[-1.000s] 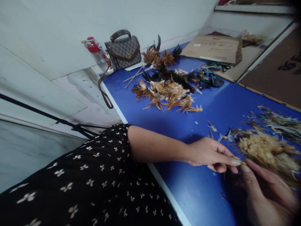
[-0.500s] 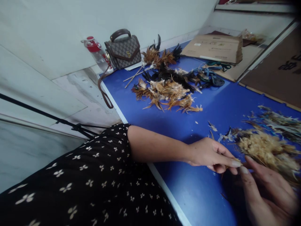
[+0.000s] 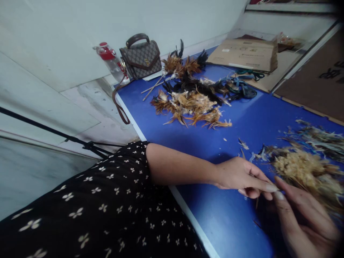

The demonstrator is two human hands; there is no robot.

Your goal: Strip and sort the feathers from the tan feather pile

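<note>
Fingers near feathers — bottle beyond, contents unclear

No text is legible; dark characters on the flat brown cardboard panel between two and three o'clock are blurred.

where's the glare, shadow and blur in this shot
Head view: pale glare on the blue table, lower in frame than the left hand; head view: dark shadow beside the right hand, which looks soft; head view: top right corner darkened.
</note>
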